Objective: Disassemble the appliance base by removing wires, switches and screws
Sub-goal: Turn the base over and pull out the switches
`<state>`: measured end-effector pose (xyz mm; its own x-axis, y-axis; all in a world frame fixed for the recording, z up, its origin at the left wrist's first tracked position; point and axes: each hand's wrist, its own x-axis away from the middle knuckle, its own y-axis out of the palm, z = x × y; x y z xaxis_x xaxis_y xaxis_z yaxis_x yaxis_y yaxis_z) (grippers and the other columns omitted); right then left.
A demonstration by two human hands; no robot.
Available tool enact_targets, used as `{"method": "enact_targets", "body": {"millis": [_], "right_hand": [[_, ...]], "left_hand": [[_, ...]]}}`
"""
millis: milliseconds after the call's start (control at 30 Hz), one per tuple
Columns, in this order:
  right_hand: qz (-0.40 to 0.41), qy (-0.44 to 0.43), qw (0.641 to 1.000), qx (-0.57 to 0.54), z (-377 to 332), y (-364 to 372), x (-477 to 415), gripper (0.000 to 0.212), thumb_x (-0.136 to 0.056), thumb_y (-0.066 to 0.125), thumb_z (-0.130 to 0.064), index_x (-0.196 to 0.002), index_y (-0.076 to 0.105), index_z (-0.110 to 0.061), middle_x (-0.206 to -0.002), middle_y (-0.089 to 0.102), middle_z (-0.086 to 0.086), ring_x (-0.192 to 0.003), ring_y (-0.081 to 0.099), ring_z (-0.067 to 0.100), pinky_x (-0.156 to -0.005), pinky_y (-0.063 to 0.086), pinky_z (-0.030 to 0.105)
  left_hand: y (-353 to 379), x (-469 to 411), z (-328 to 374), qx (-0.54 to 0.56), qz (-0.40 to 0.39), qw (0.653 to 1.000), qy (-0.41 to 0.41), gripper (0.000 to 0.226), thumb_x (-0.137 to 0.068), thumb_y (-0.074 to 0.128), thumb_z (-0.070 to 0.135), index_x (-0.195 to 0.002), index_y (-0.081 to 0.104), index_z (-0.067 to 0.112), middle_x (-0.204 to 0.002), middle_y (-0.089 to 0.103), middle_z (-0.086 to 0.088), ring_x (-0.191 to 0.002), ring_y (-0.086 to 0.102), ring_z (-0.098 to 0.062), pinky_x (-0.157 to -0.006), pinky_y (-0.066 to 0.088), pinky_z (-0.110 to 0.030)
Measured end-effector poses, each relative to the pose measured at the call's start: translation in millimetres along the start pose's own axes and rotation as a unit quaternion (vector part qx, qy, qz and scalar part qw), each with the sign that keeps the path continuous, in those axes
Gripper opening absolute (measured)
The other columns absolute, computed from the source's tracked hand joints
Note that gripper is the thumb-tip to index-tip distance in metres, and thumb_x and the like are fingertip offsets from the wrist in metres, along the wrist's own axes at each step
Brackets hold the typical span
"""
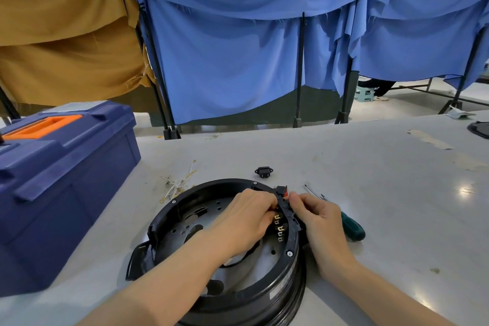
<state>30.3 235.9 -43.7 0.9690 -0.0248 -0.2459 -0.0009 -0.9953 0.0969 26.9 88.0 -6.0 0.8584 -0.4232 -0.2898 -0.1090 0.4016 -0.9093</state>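
Observation:
A round black appliance base (185,222) lies open side up on the grey table. On its right rim sits a row of black switches (281,227) with brass terminals, one with a red rocker at the top. My left hand (244,217) reaches inside the base, fingers curled against the inner side of the switches. From outside the rim my right hand (318,217) pinches the switch block with thumb and fingers. A removed black power socket (263,171) and a bundle of loose white wires (177,184) lie behind the base.
A green-handled screwdriver (353,227) lies right of the base, partly under my right hand. A blue toolbox (60,182) with an orange handle stands at the left. Blue and brown cloth screens hang behind the table. A dark object (480,128) sits at the far right edge.

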Motion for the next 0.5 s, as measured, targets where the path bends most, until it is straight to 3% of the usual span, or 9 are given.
{"method": "enact_targets", "body": {"millis": [67,167,233,367,500], "right_hand": [[-0.009,-0.001,1.0,0.02,-3,-4,-3,0.025,-0.094,0.061,-0.023,-0.076,0.076,-0.016,-0.075,0.072,0.012,-0.073,0.066,0.023,-0.073,0.053,0.043],[-0.007,-0.025,0.998,0.056,-6,-7,-5,0.026,-0.093,0.062,-0.015,-0.071,0.076,-0.015,-0.07,0.073,0.003,-0.065,0.066,0.009,-0.061,0.05,0.02],[-0.007,-0.027,0.997,0.071,-5,-6,-5,0.026,-0.093,0.061,-0.012,-0.071,0.075,-0.015,-0.068,0.072,-0.001,-0.063,0.065,0.006,-0.058,0.048,0.015],[0.059,-0.028,0.994,0.086,-2,-8,-14,0.029,-0.099,0.053,-0.018,-0.074,0.069,-0.012,-0.069,0.071,0.0,-0.063,0.063,0.008,-0.061,0.048,0.018],[0.118,0.006,0.986,0.12,-7,-31,-37,0.035,-0.1,0.052,-0.029,-0.075,0.066,-0.009,-0.058,0.066,0.001,-0.042,0.051,0.002,-0.054,0.04,0.027]], "left_hand": [[0,-1,-2,0.005,0.011,1.0,-0.004,0.012,-0.091,0.054,0.01,-0.081,0.06,0.01,-0.066,0.05,0.008,-0.067,0.048,-0.016,-0.061,0.032,-0.028],[0,-1,-7,0.013,0.009,1.0,-0.023,0.014,-0.089,0.059,0.016,-0.077,0.056,0.024,-0.061,0.047,0.013,-0.064,0.045,-0.01,-0.061,0.031,-0.024],[0,0,-11,0.016,0.002,0.999,-0.033,0.023,-0.088,0.062,0.021,-0.071,0.049,0.03,-0.06,0.048,0.013,-0.06,0.046,-0.006,-0.059,0.032,-0.021],[-1,3,-16,0.014,0.001,0.999,-0.048,0.021,-0.09,0.064,0.029,-0.074,0.051,0.032,-0.062,0.049,0.015,-0.06,0.047,0.0,-0.056,0.03,-0.012],[0,3,-16,0.016,0.001,0.998,-0.053,0.021,-0.09,0.064,0.028,-0.075,0.05,0.032,-0.062,0.048,0.016,-0.059,0.046,0.002,-0.056,0.029,-0.012]]}}
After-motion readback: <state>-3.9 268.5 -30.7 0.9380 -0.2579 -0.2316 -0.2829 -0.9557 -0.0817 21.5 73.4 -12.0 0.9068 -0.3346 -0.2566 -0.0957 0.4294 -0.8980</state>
